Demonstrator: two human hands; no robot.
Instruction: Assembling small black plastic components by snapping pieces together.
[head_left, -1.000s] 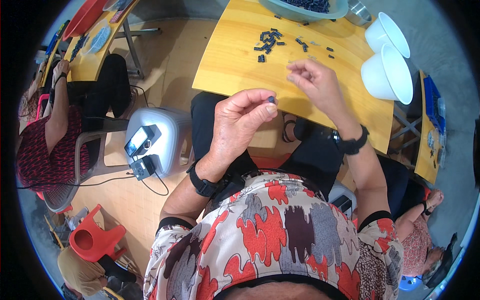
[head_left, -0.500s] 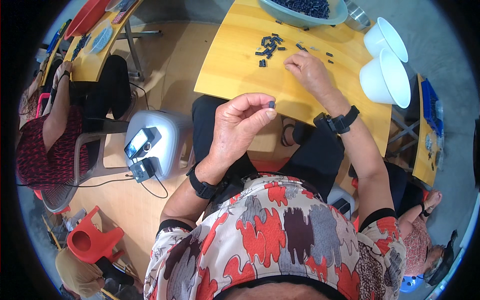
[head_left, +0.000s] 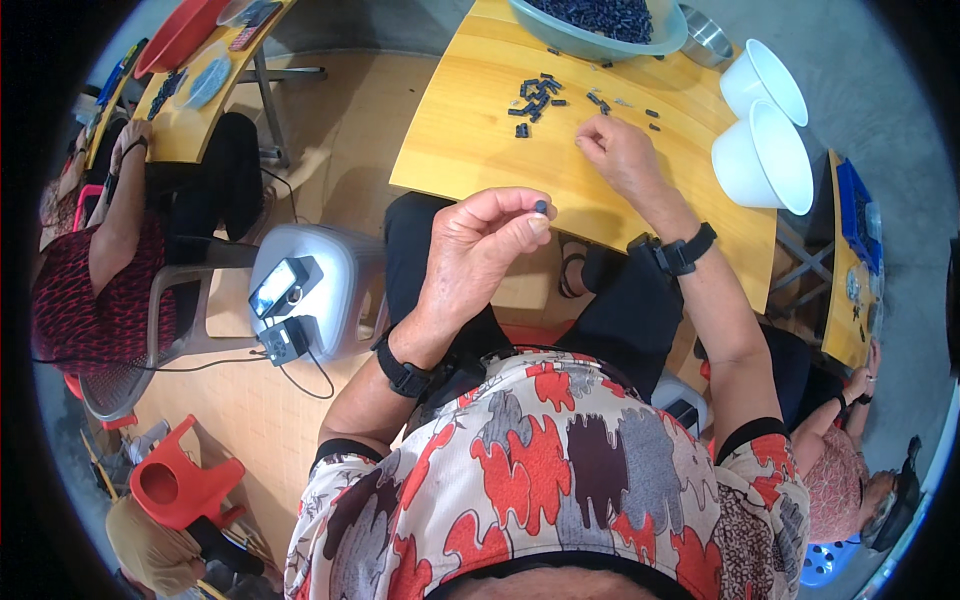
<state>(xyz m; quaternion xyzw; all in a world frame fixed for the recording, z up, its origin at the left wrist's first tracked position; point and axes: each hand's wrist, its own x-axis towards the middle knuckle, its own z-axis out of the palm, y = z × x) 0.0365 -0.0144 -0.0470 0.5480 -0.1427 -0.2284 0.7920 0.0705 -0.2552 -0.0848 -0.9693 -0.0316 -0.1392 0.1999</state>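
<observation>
My left hand (head_left: 480, 255) is raised close to my chest, fingers curled, pinching a small dark round part (head_left: 541, 207) between thumb and fingertip. My right hand (head_left: 618, 155) reaches out over the yellow wooden table (head_left: 470, 140), fingers bent down onto the tabletop beside a scatter of small dark parts (head_left: 535, 100). Whether it grips one of them is hidden by the fingers. A grey-blue bowl (head_left: 600, 30) full of the same dark parts stands at the table's far edge.
Two white bowls (head_left: 765, 150) stand at the table's right end, a small metal bowl (head_left: 708, 35) behind them. A grey stool (head_left: 320, 290) with devices and cables is on my left. Other people sit at the left (head_left: 90, 280) and lower right (head_left: 840, 470). A red stool (head_left: 180, 485) stands lower left.
My right hand has moved forward and left across the table toward the scattered parts. My left hand has kept its raised position with the small part pinched.
</observation>
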